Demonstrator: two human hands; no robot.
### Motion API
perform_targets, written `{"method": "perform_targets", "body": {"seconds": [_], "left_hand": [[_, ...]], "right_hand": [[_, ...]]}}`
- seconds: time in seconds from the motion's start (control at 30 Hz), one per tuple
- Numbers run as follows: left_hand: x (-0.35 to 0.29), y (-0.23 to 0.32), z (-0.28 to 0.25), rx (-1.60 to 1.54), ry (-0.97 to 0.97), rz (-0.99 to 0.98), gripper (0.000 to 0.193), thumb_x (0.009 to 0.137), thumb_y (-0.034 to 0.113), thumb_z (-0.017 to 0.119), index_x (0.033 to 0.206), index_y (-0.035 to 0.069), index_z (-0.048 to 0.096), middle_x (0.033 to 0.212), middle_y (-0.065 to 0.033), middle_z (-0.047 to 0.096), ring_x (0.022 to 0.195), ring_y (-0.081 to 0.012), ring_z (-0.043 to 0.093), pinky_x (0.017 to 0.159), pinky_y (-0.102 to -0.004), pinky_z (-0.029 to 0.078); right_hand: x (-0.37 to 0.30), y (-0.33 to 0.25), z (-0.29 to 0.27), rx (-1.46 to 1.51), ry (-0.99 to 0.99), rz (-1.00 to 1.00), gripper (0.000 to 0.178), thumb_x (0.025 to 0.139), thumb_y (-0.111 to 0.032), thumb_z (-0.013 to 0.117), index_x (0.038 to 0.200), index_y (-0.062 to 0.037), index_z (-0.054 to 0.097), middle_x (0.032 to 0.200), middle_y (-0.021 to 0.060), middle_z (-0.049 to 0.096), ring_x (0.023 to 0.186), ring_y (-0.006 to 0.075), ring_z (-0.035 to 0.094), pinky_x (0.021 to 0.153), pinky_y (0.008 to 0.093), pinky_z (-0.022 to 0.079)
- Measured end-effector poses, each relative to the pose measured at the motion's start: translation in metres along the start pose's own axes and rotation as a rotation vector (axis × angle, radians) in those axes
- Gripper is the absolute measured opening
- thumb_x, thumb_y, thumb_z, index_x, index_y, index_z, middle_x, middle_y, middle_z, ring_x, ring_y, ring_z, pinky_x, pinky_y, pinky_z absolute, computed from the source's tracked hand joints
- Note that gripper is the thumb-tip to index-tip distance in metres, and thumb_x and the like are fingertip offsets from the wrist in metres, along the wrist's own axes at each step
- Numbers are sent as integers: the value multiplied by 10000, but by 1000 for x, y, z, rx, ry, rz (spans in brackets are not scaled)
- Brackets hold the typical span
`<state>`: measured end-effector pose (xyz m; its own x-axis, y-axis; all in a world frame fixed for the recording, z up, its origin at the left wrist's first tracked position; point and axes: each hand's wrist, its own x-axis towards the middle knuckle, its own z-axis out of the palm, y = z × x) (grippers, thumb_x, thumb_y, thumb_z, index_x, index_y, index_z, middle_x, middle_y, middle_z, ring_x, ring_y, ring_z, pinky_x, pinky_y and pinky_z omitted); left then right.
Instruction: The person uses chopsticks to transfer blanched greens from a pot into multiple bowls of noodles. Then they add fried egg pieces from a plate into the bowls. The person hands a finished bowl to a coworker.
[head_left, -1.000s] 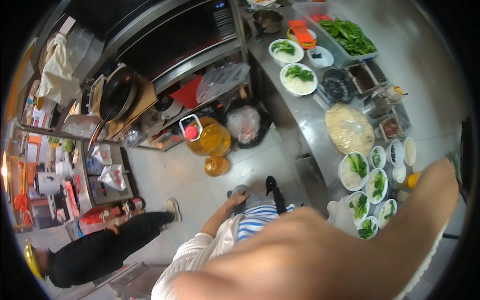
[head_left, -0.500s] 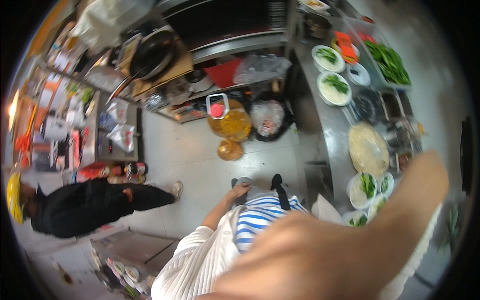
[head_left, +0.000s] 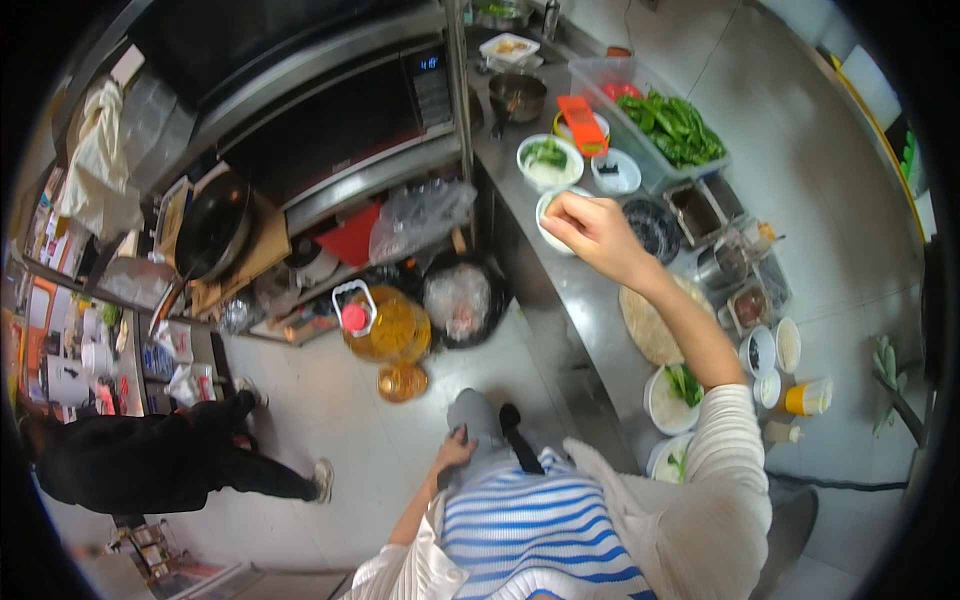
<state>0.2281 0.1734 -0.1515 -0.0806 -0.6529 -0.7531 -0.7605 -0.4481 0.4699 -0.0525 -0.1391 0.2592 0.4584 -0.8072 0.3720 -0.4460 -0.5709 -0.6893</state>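
Note:
My right hand point(head_left: 598, 235) reaches over the steel counter point(head_left: 590, 300), its fingers bent and pinched together. It hangs above a white bowl point(head_left: 548, 240) and hides most of what is in it. Whatever the fingertips hold, if anything, cannot be made out. Just beyond stands another white bowl point(head_left: 550, 163) with pale contents and green leaves on top. Low in front of me, beside my grey trouser leg, my left hand point(head_left: 455, 450) is closed, with something small and dark at its fingers. Under my right forearm lies a large round bag of pale food point(head_left: 650, 325).
A clear tub of green peppers point(head_left: 680, 130), an orange slicer point(head_left: 582, 125) and a metal pot point(head_left: 518, 97) stand on the counter. More bowls point(head_left: 672, 400) sit nearer me. An oil jug point(head_left: 390, 325) is on the floor. A person in black point(head_left: 140, 450) stands at the left.
My right hand has moved from close before the view to above the bowl on the counter. The view has turned. The person in black has shifted stance; my left hand stays low.

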Motion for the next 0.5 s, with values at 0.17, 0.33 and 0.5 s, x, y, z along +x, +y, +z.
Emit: {"method": "perform_targets", "body": {"seconds": [0.17, 0.33, 0.5], "left_hand": [[24, 19, -19, -8, -114, -35, 786, 815, 561, 513, 1408, 75, 338, 1347, -264, 426, 1239, -407, 427, 1034, -427, 355], [64, 46, -67, 117, -112, 4, 810, 792, 578, 523, 1383, 45, 369, 1265, -217, 519, 1163, -361, 510, 985, -414, 396], [93, 52, -113, -33, -184, -63, 782, 791, 576, 519, 1375, 71, 395, 1227, -227, 546, 1136, -373, 528, 961, -423, 414]], "right_hand": [[91, 188, 21, -341, 270, 189, 241, 821, -230, 653, 969, -53, 588, 791, 86, 606, 695, 246, 592, 619, 359, 460], [180, 314, 47, -643, 161, 196, 443, 781, -184, 682, 1174, -90, 500, 995, 105, 564, 964, 306, 568, 776, 412, 471], [254, 393, 73, -702, 103, 215, 469, 715, -187, 733, 1135, -129, 535, 1033, 102, 513, 1004, 298, 546, 742, 427, 505]]}}
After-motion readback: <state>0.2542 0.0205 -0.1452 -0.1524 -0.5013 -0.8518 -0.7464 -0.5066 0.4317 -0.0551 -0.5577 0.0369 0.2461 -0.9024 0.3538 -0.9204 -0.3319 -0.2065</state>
